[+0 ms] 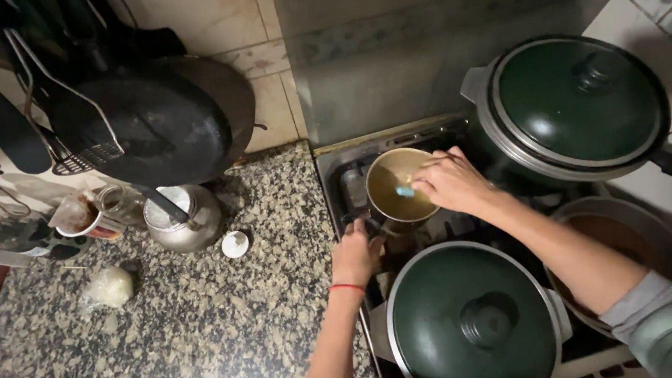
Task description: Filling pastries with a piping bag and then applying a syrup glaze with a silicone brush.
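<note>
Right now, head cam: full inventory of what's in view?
small pot: 1, metal with brownish liquid, on the stove's back left burner
blue utensil: 1, light blue, over the small pot at the right hand's fingertips
lidded pots: 2, dark green lids, one front, one back right on the stove
open pan: 1, brownish inside, stove right edge
kettle: 1, silver, on the granite counter
small white lid: 1, beside the kettle
black pan: 1, leaning on the tiled wall
left hand: at the small pot's handle
right hand: over the small pot
</note>
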